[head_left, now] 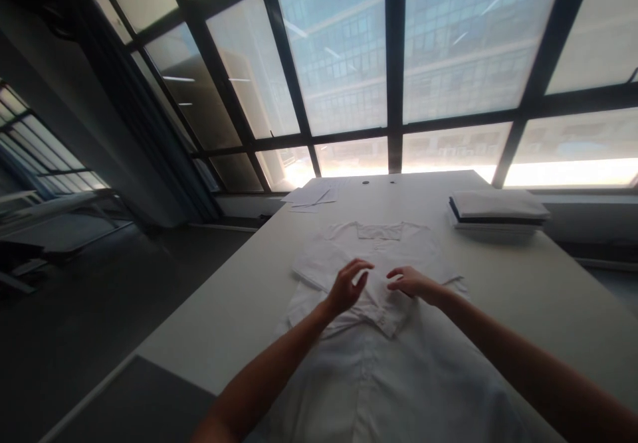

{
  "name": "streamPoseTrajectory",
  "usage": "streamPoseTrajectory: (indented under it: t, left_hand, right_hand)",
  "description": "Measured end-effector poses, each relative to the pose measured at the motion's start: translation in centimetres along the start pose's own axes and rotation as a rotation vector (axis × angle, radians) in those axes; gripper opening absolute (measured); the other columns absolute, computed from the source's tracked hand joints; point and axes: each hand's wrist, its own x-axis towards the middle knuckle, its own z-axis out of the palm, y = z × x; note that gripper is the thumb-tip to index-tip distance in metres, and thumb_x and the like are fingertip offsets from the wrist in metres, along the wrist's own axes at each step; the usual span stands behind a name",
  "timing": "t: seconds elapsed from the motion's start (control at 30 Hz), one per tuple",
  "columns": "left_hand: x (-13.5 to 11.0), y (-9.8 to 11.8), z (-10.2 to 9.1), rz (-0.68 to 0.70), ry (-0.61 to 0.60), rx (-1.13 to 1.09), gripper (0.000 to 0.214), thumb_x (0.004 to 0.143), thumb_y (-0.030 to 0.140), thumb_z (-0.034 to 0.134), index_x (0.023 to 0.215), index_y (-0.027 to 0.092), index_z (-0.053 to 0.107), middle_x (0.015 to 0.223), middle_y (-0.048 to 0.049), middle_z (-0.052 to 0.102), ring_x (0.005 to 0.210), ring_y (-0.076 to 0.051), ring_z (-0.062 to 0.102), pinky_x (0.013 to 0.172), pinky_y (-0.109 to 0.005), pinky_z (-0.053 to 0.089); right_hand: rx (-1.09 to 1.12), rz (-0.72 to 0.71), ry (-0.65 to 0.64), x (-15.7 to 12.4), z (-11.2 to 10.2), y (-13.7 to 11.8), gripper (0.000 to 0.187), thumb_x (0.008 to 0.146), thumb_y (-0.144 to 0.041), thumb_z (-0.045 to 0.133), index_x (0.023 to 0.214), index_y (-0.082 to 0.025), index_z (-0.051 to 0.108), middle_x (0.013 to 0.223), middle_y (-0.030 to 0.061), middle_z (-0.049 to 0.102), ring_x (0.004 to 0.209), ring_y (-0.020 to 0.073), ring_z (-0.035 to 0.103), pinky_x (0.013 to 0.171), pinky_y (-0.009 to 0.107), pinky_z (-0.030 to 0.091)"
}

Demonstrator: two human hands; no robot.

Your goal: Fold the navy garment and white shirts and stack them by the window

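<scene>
A white shirt-like garment [329, 250] lies spread on the white table [498, 283], its squared neckline at the far end. Folded parts of it cross the middle and end in a pointed corner. White cloth [363, 376] with a centre seam reaches from there to the near edge of the picture. My left hand [347, 285] is over the garment's middle, fingers curved and thumb apart, holding nothing visible. Close by on the right, my right hand [409, 281] has its fingers bent and parted above the same cloth. Whether either hand touches the fabric I cannot tell.
A stack of folded white and dark cloth [498, 210] sits at the table's far right. Loose white papers [314, 194] lie at the far left corner. Black-framed windows [393, 64] rise behind the table. A grey surface [134, 403] borders it at near left.
</scene>
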Motion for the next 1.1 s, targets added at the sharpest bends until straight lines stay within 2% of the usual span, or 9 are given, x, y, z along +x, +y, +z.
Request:
streamPoseTrajectory:
  t: [0.07, 0.13, 0.23, 0.37, 0.57, 0.73, 0.87, 0.97, 1.1]
  left_hand:
    - [-0.7, -3.0, -1.3, -0.123, 0.286, 0.167, 0.021, 0.101, 0.021, 0.043, 0.104, 0.022, 0.064, 0.101, -0.008, 0.068, 0.102, -0.022, 0.065, 0.095, -0.04, 0.052]
    - [-1.6, -5.7, -2.2, -0.208, 0.441, 0.286, 0.022, 0.1, 0.02, 0.04, 0.104, 0.022, 0.062, 0.102, -0.0085, 0.067, 0.103, -0.023, 0.063, 0.097, -0.043, 0.05]
    - [-2.9, -8.3, -3.0, -0.261, 0.526, 0.39, 0.022, 0.098, 0.02, 0.04, 0.11, 0.021, 0.059, 0.109, -0.0102, 0.065, 0.108, -0.025, 0.061, 0.102, -0.046, 0.046]
    - [-3.2, -9.3, -3.5, -0.318, 0.596, 0.468, 0.024, 0.096, 0.02, 0.041, 0.114, 0.021, 0.057, 0.113, -0.0112, 0.064, 0.111, -0.027, 0.059, 0.103, -0.046, 0.044]
    - [-3.2, -10.8, -3.9, -0.424, 0.705, 0.5, 0.026, 0.094, 0.019, 0.04, 0.114, 0.021, 0.058, 0.115, -0.0125, 0.064, 0.115, -0.028, 0.058, 0.106, -0.048, 0.041]
    - [-3.8, -12.0, -3.5, -0.458, 0.702, 0.492, 0.024, 0.093, 0.018, 0.042, 0.109, 0.023, 0.059, 0.111, -0.0107, 0.065, 0.111, -0.027, 0.06, 0.104, -0.047, 0.044]
    - [-3.4, -12.0, -4.0, -0.481, 0.671, 0.434, 0.025, 0.086, 0.013, 0.046, 0.102, 0.023, 0.062, 0.105, -0.0098, 0.063, 0.106, -0.026, 0.061, 0.102, -0.046, 0.048]
    - [-2.8, -11.7, -5.3, -0.672, 0.588, 0.292, 0.023, 0.084, 0.012, 0.049, 0.102, 0.021, 0.062, 0.1, -0.0082, 0.062, 0.094, -0.023, 0.066, 0.091, -0.041, 0.054]
    - [-2.0, -10.9, -6.6, -0.997, 0.404, 0.008, 0.031, 0.094, 0.024, 0.051, 0.125, 0.019, 0.054, 0.097, -0.0068, 0.064, 0.063, -0.016, 0.067, 0.069, -0.034, 0.059]
  right_hand:
    - [-0.028, -0.049, 0.083, -0.5, 0.7, -0.5, 0.033, 0.066, -0.015, 0.073, 0.099, -0.015, 0.073, 0.073, 0.0012, 0.067, 0.064, 0.0131, 0.058, 0.054, 0.021, 0.041]
    - [-0.02, -0.101, 0.141, -1.2, 0.8, -1.6, 0.034, 0.067, -0.014, 0.068, 0.101, -0.015, 0.073, 0.076, 0.002, 0.067, 0.066, 0.0132, 0.058, 0.055, 0.021, 0.04]
    - [0.023, -0.205, 0.174, -3.1, -0.3, -3.4, 0.041, 0.07, -0.019, 0.063, 0.11, -0.016, 0.071, 0.071, -0.0003, 0.064, 0.061, 0.0124, 0.053, 0.054, 0.021, 0.037]
    - [0.061, -0.277, 0.21, -7.0, -2.7, -4.3, 0.045, 0.07, -0.031, 0.062, 0.113, -0.019, 0.07, 0.071, -0.0014, 0.063, 0.061, 0.0134, 0.051, 0.056, 0.023, 0.037]
    - [-0.02, -0.227, 0.355, -11.9, -5.7, -1.2, 0.045, 0.071, -0.05, 0.063, 0.102, -0.02, 0.076, 0.086, 0.0066, 0.073, 0.075, 0.0224, 0.062, 0.062, 0.029, 0.046]
    - [-0.076, -0.191, 0.379, -13.5, -7.1, 2.2, 0.041, 0.071, -0.053, 0.062, 0.094, -0.024, 0.079, 0.101, 0.0087, 0.077, 0.091, 0.0306, 0.068, 0.075, 0.036, 0.052]
    - [-0.114, -0.161, 0.308, -13.4, -6.9, 4.7, 0.038, 0.069, -0.049, 0.061, 0.09, -0.023, 0.079, 0.089, 0.0073, 0.077, 0.087, 0.0305, 0.069, 0.079, 0.038, 0.052]
    - [-0.138, -0.16, 0.269, -12.9, -6.6, 6.1, 0.036, 0.069, -0.045, 0.061, 0.09, -0.022, 0.079, 0.085, 0.0062, 0.076, 0.085, 0.0289, 0.068, 0.081, 0.038, 0.05]
    - [-0.135, -0.155, 0.237, -12.3, -6.6, 7.1, 0.036, 0.069, -0.044, 0.062, 0.091, -0.021, 0.079, 0.085, 0.0057, 0.076, 0.084, 0.028, 0.067, 0.08, 0.037, 0.049]
